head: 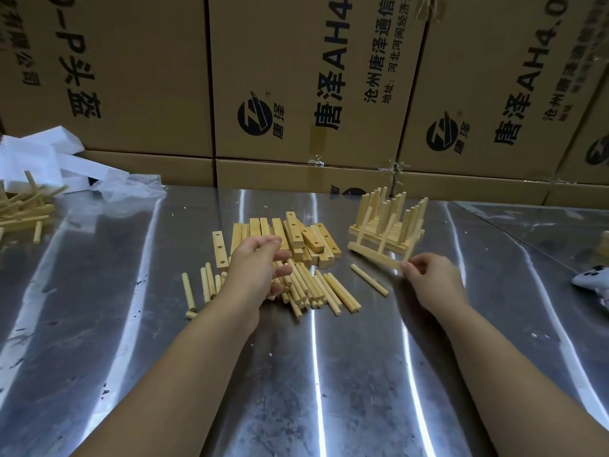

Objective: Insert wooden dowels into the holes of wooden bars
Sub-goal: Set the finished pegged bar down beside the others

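We are setting an assembled bar (375,255) down against the stack of finished bars (389,225) right of centre while reaching for new stock, so we are judging that the step goes best if the piece is laid flat and snug to the stack before it is let go, with its upright pegs clear of its neighbours. Our right hand (428,282) is pinching the near end of that bar between thumb and fingertips, wrist low, forearm running in from the lower right. Our left hand (260,268) is hovering at mid-frame over the loose dowels (323,288), fingers half open and relaxed, thumb raised, gripping nothing that we can make out. The drilled bars (296,235) are lying heaped just beyond it on the metal table (329,374), and one stray dowel (369,280) is lying between the two hands. Next we are wanting one dowel only, taken near its end, and a bar turned holes-up.
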